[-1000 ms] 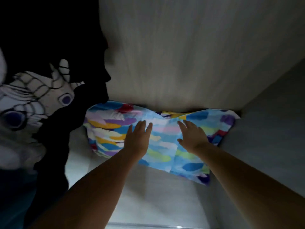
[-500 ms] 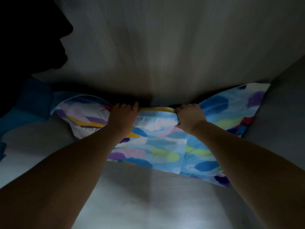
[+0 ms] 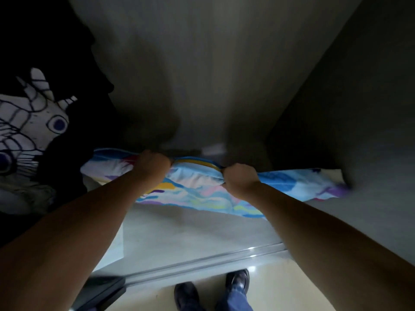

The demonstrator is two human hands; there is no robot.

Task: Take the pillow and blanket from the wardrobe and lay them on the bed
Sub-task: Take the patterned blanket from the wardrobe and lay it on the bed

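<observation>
You had both arms stretched into the wardrobe (image 3: pixel 224 75), and each hand was clenched on the far edge of the pillow (image 3: pixel 197 189), the soft thing in the case printed with blue, yellow, pink and purple strokes. Your left hand (image 3: pixel 152 167) gripped that edge toward the pillow's left end, the knuckles up and the fingers curled over the cloth out of sight. Your right hand (image 3: pixel 239 180) gripped the same edge right of the pillow's middle, and the cloth bunched into folds between the two fists. The pillow lay inside the wardrobe, close to the back panel, its near edge raised above the pale shelf floor (image 3: pixel 190 230) and casting a shadow on it. The pillow's right corner reached to the wardrobe's right side wall (image 3: pixel 370 131); I could not tell whether it touched. Left of the pillow hung dark clothing, and among it a black garment with a white line-drawn print (image 3: pixel 29 122), which overlapped the pillow's left end. Nearer to you than the pillow ran the wardrobe's metal sliding track (image 3: pixel 202 263). On the near side of that track, on the cream floor (image 3: pixel 274 286), stood your two dark shoes (image 3: pixel 187 296) below blue trouser legs.
</observation>
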